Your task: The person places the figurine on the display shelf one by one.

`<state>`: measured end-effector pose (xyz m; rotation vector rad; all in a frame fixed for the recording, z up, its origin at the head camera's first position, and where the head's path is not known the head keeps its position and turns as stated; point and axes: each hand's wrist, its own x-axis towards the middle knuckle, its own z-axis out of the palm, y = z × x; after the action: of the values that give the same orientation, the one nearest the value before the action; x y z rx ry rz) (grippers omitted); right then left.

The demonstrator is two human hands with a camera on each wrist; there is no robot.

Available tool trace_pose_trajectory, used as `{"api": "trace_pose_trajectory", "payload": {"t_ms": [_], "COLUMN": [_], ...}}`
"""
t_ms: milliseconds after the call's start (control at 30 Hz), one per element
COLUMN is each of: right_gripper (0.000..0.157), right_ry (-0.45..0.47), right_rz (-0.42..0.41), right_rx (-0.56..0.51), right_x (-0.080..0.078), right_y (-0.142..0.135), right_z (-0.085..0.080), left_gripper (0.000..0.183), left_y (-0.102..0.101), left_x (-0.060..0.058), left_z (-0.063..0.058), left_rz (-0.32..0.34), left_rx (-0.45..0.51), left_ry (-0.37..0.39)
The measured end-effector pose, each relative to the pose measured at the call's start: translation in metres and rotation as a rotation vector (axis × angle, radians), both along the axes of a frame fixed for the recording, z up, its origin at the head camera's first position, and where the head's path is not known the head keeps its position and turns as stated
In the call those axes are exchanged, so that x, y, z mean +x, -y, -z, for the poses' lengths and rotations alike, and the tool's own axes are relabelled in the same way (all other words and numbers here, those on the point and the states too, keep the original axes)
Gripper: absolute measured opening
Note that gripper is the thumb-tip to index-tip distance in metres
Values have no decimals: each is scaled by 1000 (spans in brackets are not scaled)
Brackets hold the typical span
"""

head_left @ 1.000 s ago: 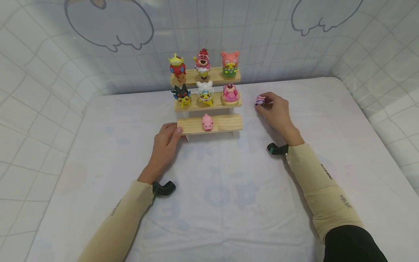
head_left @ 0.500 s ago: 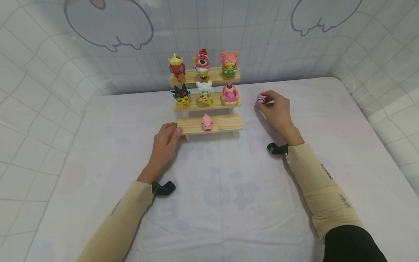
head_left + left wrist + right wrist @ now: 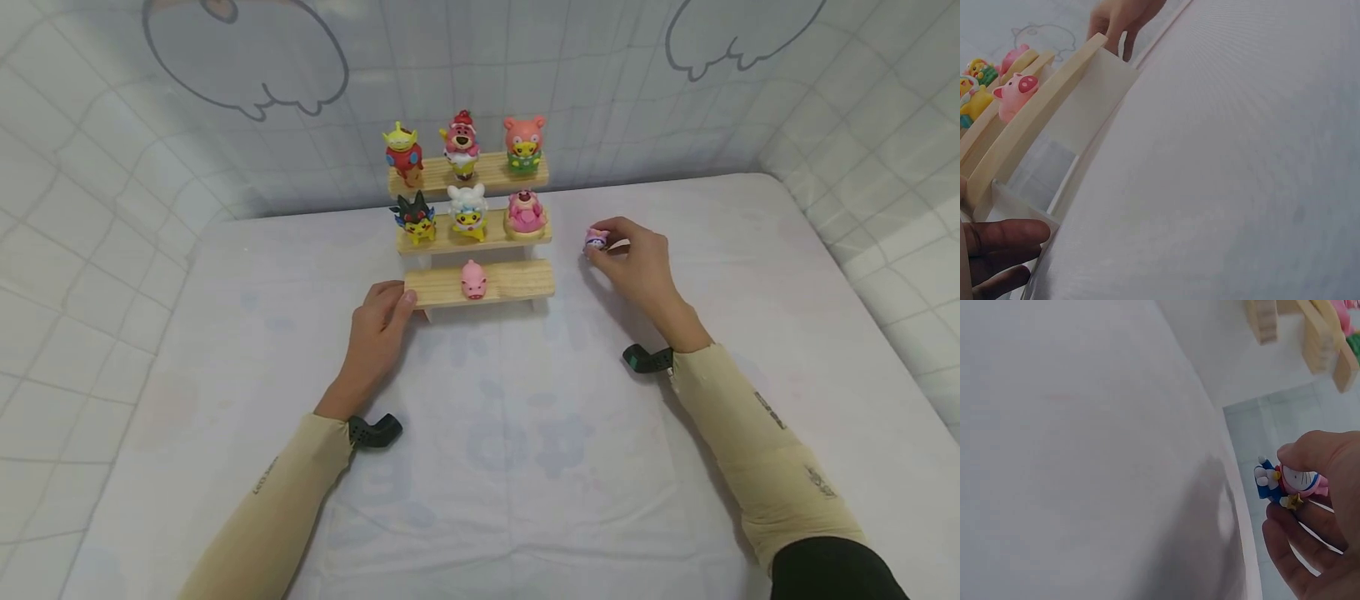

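My right hand (image 3: 636, 260) pinches a small Doraemon figurine (image 3: 596, 240) between thumb and fingers, right of the stand. The right wrist view shows the figurine's (image 3: 1291, 481) blue body, white whiskered face and pink hood; it appears raised off the table. With its thumb on top and fingers beside the white support, my left hand (image 3: 378, 325) holds the left end of the three-step wooden display stand (image 3: 521, 282). A pink pig figurine (image 3: 474, 281) sits mid-way along the lowest step.
Several figurines stand on the upper steps: a green alien (image 3: 402, 150), a pink bear with a red hat (image 3: 462, 146), a coral-hooded figure (image 3: 523, 143), a black-eared figure (image 3: 415, 218), a white-hooded figure (image 3: 468, 215) and a pink bear (image 3: 525, 214). A patterned curtain (image 3: 495, 58) hangs behind.
My right hand has come slightly toward me with the Doraemon figurine, apparently lifting it from the tabletop. The left hand and the stand have stayed in place.
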<state>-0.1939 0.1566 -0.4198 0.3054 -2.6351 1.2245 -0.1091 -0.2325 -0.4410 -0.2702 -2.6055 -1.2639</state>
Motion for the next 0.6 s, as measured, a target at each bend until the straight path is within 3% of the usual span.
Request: {"api": "trace_pose_trajectory", "payload": {"t_ms": [300,600], "right_gripper": [34,33], "right_ry": [-66,-189], "right_rz": [-64,-109], "right_rx": [11,3], "right_x": [18,30], "right_y": [1,14], "right_z": [-4,-28], "left_gripper": [41,43], "left_y": [1,-1], "left_x": [-1,0], "left_z": [2,0], "left_rz": [-1,-4], "left_rx": [-8,-5], "left_ry": [-5,-2]}}
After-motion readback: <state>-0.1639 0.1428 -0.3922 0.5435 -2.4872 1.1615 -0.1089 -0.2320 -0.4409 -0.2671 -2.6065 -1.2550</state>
